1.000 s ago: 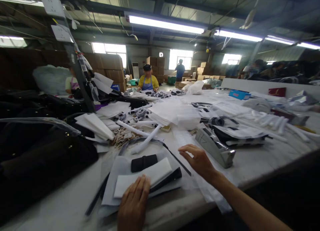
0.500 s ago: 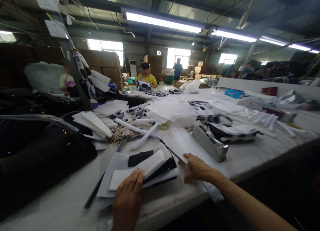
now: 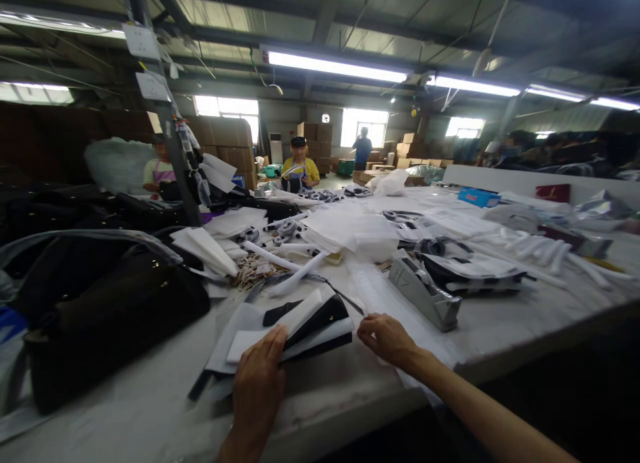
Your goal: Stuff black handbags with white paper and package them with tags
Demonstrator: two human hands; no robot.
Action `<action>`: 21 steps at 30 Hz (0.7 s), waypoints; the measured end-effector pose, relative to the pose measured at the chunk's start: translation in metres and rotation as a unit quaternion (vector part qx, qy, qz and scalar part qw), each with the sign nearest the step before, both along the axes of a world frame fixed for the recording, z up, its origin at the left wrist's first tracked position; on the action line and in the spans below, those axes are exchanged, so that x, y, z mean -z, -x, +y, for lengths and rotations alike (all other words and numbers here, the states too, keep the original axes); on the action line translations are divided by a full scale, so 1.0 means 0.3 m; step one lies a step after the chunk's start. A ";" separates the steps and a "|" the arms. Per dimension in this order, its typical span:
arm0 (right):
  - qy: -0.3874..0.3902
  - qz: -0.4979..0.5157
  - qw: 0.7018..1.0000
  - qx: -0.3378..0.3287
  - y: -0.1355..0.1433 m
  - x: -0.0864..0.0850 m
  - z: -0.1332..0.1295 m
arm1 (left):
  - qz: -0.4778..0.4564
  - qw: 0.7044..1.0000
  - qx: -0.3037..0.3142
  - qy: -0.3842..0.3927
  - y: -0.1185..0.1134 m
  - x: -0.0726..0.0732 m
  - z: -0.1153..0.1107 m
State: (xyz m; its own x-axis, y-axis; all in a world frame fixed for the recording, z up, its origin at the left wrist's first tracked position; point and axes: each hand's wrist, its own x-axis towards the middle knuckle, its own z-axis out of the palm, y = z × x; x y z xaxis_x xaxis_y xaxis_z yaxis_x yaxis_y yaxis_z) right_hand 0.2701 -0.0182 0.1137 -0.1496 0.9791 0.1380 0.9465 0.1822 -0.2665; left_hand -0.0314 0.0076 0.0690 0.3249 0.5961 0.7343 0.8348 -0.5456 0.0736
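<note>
A flat black bag (image 3: 323, 316) with white foam sheets (image 3: 250, 343) layered on it lies in front of me. My left hand (image 3: 260, 376) is closed over its near edge, fingers together on top of the foam; the thumb is mostly hidden. A small dark flap or strip (image 3: 280, 312) rests across the foam. Right of the bag, my right hand (image 3: 387, 339) has its fingers curled, thumb and forefinger at the end of a thin dark strap (image 3: 345, 296). Beneath the bag, the end of another dark strap (image 3: 200, 385) sticks out at the left.
A grey tape dispenser (image 3: 425, 293) stands right of my hands by a clear plastic strip (image 3: 375, 296). Black bags (image 3: 120, 316) are piled at the left. White tubes (image 3: 300, 274), cords (image 3: 257, 271) and foam sheets (image 3: 350, 229) cover the table behind. A person (image 3: 300, 166) sits at the far end.
The view has swung slightly left and up. My right hand has curled in more at the strap's end. My left hand stays on the bag and foam.
</note>
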 end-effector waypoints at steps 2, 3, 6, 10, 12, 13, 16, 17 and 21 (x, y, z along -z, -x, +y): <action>-0.057 0.081 0.995 -0.027 0.064 -0.003 -0.027 | -0.015 1.000 -0.010 0.013 0.006 -0.028 0.008; -0.074 0.118 0.989 -0.053 0.105 0.004 -0.047 | -0.024 0.999 -0.018 0.018 0.009 -0.044 0.013; -0.051 0.202 0.963 -0.172 0.241 0.052 -0.127 | -0.052 0.997 -0.040 0.030 0.014 -0.089 0.025; 0.071 0.250 0.908 -0.329 0.330 0.097 -0.217 | -0.074 0.995 -0.048 0.036 0.020 -0.112 0.025; 0.082 0.269 0.911 -0.302 0.306 0.091 -0.212 | -0.078 0.996 -0.043 0.032 0.021 -0.104 0.020; 0.060 0.269 0.928 -0.252 0.281 0.086 -0.191 | -0.079 0.996 -0.038 0.030 0.022 -0.099 0.017; -0.044 0.181 0.982 -0.036 0.190 0.099 -0.065 | -0.088 0.995 -0.025 0.026 0.024 -0.087 0.013; -0.049 0.131 0.990 0.025 0.167 0.115 -0.010 | -0.094 0.995 -0.025 0.027 0.026 -0.087 0.014; 0.028 0.003 0.998 0.062 0.177 0.189 0.191 | -0.118 0.992 -0.041 0.020 0.039 -0.096 0.018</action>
State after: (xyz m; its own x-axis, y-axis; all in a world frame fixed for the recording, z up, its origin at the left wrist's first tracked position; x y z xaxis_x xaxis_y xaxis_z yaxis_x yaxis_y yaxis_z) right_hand 0.2171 0.0390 0.0569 -0.0256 0.9962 0.0830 0.9594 0.0478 -0.2779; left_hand -0.0431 0.0130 0.0978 0.0962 0.6431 0.7597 0.8337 -0.4691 0.2915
